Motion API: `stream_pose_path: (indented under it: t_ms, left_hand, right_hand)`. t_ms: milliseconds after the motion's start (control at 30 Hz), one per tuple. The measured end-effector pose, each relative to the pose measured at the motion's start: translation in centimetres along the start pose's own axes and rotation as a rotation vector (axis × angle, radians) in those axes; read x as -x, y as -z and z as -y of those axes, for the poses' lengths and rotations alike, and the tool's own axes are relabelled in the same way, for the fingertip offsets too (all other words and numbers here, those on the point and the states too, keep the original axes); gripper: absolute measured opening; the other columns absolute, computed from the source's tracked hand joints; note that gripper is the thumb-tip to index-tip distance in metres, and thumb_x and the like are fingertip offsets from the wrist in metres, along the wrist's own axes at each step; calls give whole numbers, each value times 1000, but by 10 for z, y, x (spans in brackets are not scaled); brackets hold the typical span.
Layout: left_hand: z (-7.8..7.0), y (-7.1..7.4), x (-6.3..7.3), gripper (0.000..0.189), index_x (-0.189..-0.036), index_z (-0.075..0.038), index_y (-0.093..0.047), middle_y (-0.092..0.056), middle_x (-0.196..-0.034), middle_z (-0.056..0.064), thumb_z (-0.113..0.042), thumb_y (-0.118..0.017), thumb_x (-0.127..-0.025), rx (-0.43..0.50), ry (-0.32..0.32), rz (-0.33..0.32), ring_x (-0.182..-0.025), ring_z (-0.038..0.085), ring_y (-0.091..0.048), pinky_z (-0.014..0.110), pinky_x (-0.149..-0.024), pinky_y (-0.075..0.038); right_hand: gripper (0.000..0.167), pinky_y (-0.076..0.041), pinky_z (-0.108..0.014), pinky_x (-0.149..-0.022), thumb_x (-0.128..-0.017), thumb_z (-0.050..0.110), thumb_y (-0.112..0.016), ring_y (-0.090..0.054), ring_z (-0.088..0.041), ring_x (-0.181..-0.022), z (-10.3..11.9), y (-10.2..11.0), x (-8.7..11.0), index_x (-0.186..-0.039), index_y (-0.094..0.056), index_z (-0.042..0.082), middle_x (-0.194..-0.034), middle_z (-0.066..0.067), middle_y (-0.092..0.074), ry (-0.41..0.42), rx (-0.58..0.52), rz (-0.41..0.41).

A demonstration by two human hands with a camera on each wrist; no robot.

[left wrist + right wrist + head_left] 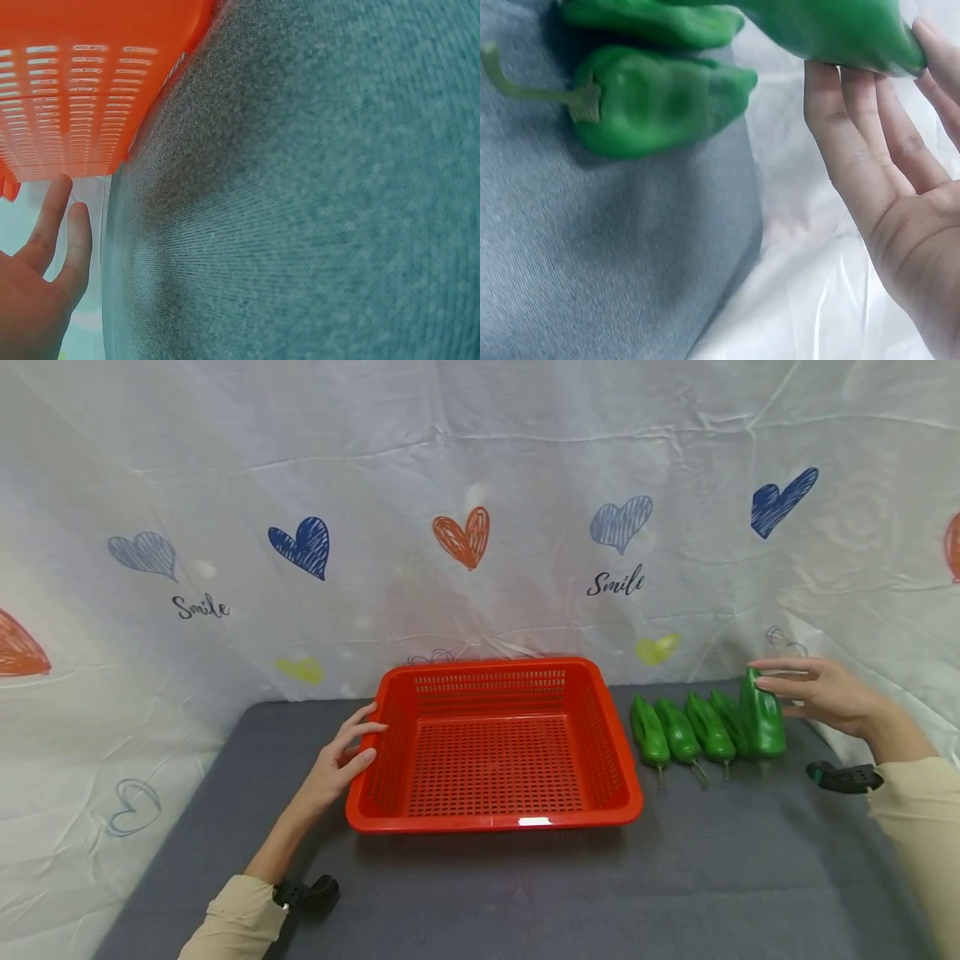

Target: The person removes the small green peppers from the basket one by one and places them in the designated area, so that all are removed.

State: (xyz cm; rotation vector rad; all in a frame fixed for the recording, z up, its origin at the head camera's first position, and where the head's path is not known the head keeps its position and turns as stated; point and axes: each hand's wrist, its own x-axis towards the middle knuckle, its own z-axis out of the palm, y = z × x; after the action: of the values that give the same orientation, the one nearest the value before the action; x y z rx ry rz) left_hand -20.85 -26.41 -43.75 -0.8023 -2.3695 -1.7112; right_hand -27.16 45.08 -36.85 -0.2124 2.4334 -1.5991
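My right hand (832, 693) pinches a green pepper (762, 718) between thumb and fingers. Its stem end points down, toward the front, and it is lifted above the others. The right wrist view shows the held pepper (840, 30) at the top, thumb on one side and fingers on the other. Beside it in the head view is a row of several more green peppers (678, 731), stems toward me. My left hand (337, 768) rests at the left rim of a red plastic basket (491, 822), its fingers loosely extended. Two straight fingers (77, 247) show by the basket wall in the left wrist view.
The basket stands mid-table with bare slotted mesh (495, 768) showing inside. A grey cloth (525, 893) covers the table. White sheeting (525, 460) printed with hearts hangs behind and at the sides. A dark camera band (847, 778) sits at my right wrist.
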Motion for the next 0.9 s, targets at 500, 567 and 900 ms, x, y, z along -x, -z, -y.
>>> stream_pose_path:
  t_ms: [500, 567, 900]
  left_hand:
    - [0, 1, 0, 37, -140, -1, -55, -24, -164, 10, -1, -54, -103, -12, 25, -1, -134, 29, -44, 28, -95, -48]
    - [0, 1, 0, 37, -140, -2, -55, -24, -164, 9, -1, -54, -103, -15, 30, -4, -132, 29, -46, 29, -94, -49]
    - [1, 0, 0, 37, -140, -1, -54, -23, -164, 11, 0, -54, -103, -30, 14, 1, -133, 34, -44, 28, -94, -48]
  right_hand:
    - [34, -55, -29, -79, -104, 9, -59, -61, 4, -102, -22, 28, -10, -138, -64, 9, -117, 24, -63, -45, -1, 31]
    - [35, -55, -29, -79, -104, 8, -60, -61, 4, -101, -25, 29, -11, -139, -63, 4, -117, 23, -64, -51, 3, 36]
    - [34, -56, -31, -77, -101, 16, -68, -62, 3, -94, -32, 28, -17, -134, -68, 9, -108, 24, -65, -123, 68, -5]
